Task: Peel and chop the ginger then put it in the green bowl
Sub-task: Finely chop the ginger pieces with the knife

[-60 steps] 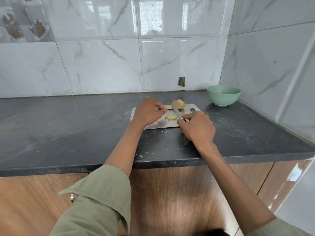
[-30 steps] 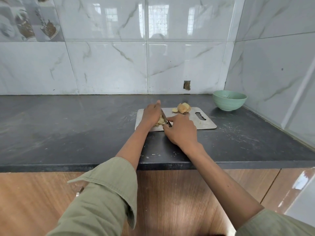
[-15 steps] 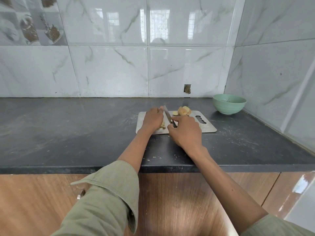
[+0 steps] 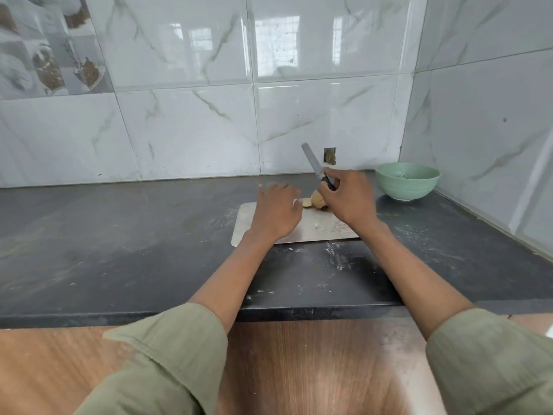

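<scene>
Our right hand [image 4: 348, 199] grips the black handle of a grey-bladed knife [image 4: 312, 160], blade tilted up toward the tiled wall. Our left hand [image 4: 276, 215] hovers over the pale rectangular cutting board [image 4: 326, 227], fingers loosely spread, blurred, holding nothing. The knobbly tan ginger [image 4: 316, 201] sits on the board's far edge between our hands; the round green bowl [image 4: 407, 181] stands apart to the right.

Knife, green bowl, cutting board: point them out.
knife [image 4: 311, 158]: head view, on the blade.
green bowl [image 4: 407, 187]: head view, on the outer wall.
cutting board [image 4: 244, 223]: head view, on its bare left end.
</scene>
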Tool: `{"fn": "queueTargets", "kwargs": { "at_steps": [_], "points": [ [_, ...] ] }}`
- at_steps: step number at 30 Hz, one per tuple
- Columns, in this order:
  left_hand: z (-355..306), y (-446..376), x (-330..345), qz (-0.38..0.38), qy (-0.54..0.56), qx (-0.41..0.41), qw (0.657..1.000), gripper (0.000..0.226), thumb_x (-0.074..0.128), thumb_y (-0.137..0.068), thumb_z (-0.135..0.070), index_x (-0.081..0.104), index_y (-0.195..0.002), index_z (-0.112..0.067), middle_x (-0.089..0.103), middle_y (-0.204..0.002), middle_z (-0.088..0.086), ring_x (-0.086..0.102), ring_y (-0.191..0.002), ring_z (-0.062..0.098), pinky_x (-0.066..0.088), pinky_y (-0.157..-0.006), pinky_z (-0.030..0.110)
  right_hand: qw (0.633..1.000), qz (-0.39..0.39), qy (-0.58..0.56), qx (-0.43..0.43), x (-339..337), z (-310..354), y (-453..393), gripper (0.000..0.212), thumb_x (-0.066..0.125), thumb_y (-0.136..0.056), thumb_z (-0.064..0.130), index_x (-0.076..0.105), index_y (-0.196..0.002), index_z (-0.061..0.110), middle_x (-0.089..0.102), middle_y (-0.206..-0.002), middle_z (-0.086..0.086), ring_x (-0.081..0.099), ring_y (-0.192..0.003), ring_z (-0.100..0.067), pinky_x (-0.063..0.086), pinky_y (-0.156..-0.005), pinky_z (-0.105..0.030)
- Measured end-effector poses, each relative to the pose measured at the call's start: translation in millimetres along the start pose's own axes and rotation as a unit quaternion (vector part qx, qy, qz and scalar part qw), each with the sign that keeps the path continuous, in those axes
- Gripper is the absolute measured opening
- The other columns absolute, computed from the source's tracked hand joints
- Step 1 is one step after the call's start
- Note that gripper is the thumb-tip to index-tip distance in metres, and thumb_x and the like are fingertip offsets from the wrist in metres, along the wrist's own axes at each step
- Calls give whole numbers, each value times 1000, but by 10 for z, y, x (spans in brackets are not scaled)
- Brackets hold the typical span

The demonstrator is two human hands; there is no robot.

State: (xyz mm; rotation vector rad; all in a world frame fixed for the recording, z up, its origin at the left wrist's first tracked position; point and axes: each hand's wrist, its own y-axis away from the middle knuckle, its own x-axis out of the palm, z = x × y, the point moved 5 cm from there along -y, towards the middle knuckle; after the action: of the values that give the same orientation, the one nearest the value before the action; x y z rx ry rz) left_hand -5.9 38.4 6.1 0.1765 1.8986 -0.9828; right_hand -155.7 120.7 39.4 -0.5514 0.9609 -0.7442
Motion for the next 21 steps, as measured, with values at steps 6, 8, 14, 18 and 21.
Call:
{"fn": "queueTargets", "kwargs": {
  "at_steps": [6,8,14,18,21],
  "points": [
    [-171,-255,169,121,-73,-31,989,33,50,-104,-26,60,-132,-13,60,-139,5,48,-137,26,13,-123,62,998,13,60,6,33,-84,16,19,53,-84,25,53,-68,16,49,-54,1,47,-54,-21,30,-47,-33],
    [-152,-305,231,125,-79,-49,988,24,54,-100,-25,68,-117,-15,68,-123,5,56,-124,28,19,-120,64,998,2,52,24,1,-137,8,20,54,-85,24,50,-66,17,47,-54,4,44,-52,-16,24,-46,-33],
    [-195,-357,213,99,-108,-45,988,18,61,-97,-28,69,-85,-17,74,-100,4,62,-100,25,31,-102,50,998,-15,47,43,-48,-170,-12,19,54,-87,21,54,-69,15,49,-55,4,43,-51,-14,22,-46,-32],
    [-188,-352,189,82,-94,-36,992,22,60,-94,-25,73,-84,-11,75,-90,3,63,-93,24,29,-92,46,998,-15,43,47,-50,-186,-21,20,53,-85,21,51,-67,14,49,-55,2,43,-51,-16,23,-46,-32],
    [-163,-259,83,59,-45,-36,997,19,53,-91,-22,69,-84,-15,71,-81,-1,62,-90,21,31,-97,44,999,-5,44,33,-19,-165,-19,20,52,-83,23,51,-67,12,46,-53,-1,42,-51,-22,25,-46,-33]
  ]
}}
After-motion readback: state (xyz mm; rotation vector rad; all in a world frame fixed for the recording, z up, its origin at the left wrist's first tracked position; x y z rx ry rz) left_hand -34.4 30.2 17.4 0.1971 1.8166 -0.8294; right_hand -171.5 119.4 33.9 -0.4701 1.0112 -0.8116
